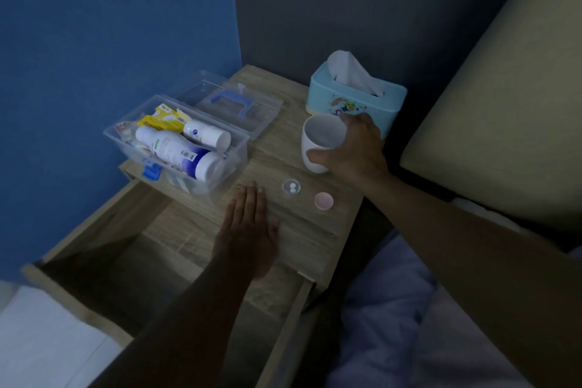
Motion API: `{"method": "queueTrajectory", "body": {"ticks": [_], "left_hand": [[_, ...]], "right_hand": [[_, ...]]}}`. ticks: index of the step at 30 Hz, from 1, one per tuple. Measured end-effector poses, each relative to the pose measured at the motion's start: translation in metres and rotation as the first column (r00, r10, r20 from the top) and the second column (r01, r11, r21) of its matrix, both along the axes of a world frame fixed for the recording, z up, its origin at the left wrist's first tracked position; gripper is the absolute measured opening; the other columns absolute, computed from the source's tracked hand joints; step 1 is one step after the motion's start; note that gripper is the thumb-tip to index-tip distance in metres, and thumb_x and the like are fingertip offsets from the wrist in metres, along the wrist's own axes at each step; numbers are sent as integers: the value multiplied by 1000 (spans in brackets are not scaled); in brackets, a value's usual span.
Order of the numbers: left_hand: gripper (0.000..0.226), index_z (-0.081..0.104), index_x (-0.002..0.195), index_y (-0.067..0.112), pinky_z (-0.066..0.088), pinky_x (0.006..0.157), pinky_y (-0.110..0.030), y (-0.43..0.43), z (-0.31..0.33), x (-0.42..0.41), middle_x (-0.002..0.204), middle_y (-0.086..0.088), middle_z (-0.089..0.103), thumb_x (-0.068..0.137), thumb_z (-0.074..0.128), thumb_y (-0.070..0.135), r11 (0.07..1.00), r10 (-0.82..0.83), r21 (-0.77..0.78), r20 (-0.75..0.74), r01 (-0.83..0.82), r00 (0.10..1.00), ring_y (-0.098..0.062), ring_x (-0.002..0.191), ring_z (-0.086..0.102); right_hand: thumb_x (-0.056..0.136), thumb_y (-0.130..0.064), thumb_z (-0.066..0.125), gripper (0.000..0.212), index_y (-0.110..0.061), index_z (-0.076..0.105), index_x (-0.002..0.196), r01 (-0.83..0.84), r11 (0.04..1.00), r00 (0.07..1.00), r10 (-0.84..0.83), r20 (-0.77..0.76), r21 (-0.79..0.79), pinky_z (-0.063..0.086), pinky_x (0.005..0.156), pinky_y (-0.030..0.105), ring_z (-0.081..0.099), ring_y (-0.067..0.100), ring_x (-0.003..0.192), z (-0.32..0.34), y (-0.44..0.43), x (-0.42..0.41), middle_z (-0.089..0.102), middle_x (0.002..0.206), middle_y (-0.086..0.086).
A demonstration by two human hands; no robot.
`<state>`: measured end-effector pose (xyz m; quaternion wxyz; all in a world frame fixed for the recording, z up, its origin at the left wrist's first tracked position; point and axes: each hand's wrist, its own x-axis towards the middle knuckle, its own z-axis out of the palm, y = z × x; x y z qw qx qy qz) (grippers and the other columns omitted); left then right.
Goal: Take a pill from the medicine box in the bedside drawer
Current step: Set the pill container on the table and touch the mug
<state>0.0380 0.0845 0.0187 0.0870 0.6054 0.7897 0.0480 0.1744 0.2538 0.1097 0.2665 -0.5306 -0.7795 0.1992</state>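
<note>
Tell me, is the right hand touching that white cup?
Touching. The head view shows the right hand wrapped around the white cup, thumb pressed on its front wall and fingers curled behind its rim.

You see a tissue box [356, 104] at the back right of the wooden surface [299, 230], pale blue with a cartoon print on its front and a white tissue [349, 71] standing out of its top. Left of it, a blue wall [110, 25] meets a dark grey wall [362, 3] at the corner. On your right, a cream headboard [504, 120] rises beside the surface, with pale bedding [409, 324] rumpled below it.
</note>
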Motion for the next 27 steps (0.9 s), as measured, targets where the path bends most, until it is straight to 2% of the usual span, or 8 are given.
{"method": "queueTrajectory", "body": {"ticks": [5,9,14,20,22,23,25,27], "left_hand": [[69,-1,155,10,0,122,-39,2,-5,-1,164,-12,-4,99,14,48,1000,14,-13,39,-13,999,-24,152,-3],[69,3,155,9,4,123,-41,-1,-6,-1,164,-14,0,99,14,47,1000,10,22,31,-11,999,-25,152,0],[71,0,155,9,0,122,-40,1,-5,-2,164,-14,-3,98,14,49,1000,11,-10,42,-10,999,-26,152,-3],[74,-6,155,10,0,123,-43,5,3,-8,163,-13,-10,99,22,50,996,-2,-92,101,11,995,-26,151,-8],[76,-7,155,11,-1,121,-42,3,8,-15,163,-13,-11,99,30,47,992,-39,-115,145,56,989,-26,151,-8],[77,-6,155,12,0,121,-41,-1,10,-19,164,-12,-9,98,35,44,991,-54,-109,170,73,984,-26,151,-7],[75,3,156,11,8,123,-41,-16,12,-23,164,-12,1,97,42,35,996,-75,-24,213,82,974,-26,152,3],[65,22,154,9,23,120,-39,-35,13,-27,161,-12,19,96,46,26,994,-51,110,239,25,970,-26,148,20]], "right_hand": [[55,-49,85,79,-14,58,120,40,999,999,-40,17,-4,36,78,25,52,19,107,-6,-5,-3,49,114,2],[55,-47,86,77,-13,59,119,41,999,999,-41,15,-15,35,76,25,44,11,95,-8,-9,-4,47,110,1],[57,-46,86,77,-15,57,121,26,999,999,-26,27,-25,33,76,25,40,9,96,-9,-13,-2,42,109,-2],[62,-44,87,91,-12,44,136,-7,995,992,20,124,-101,38,84,29,46,23,121,-5,-12,-5,42,129,8],[63,-49,86,115,-11,23,151,-31,996,976,47,212,-81,39,102,38,31,29,138,-3,-18,-8,33,145,11],[64,-53,84,123,-12,12,155,-61,997,971,68,231,-40,34,111,43,21,31,145,-3,-22,-12,26,153,13],[72,-56,76,114,-13,11,155,-150,986,974,134,183,76,26,118,48,12,33,149,-2,-34,-24,20,158,14],[81,-48,70,89,-13,26,150,-232,954,972,220,80,191,33,114,48,25,28,143,-1,-47,-39,32,151,11]]}}
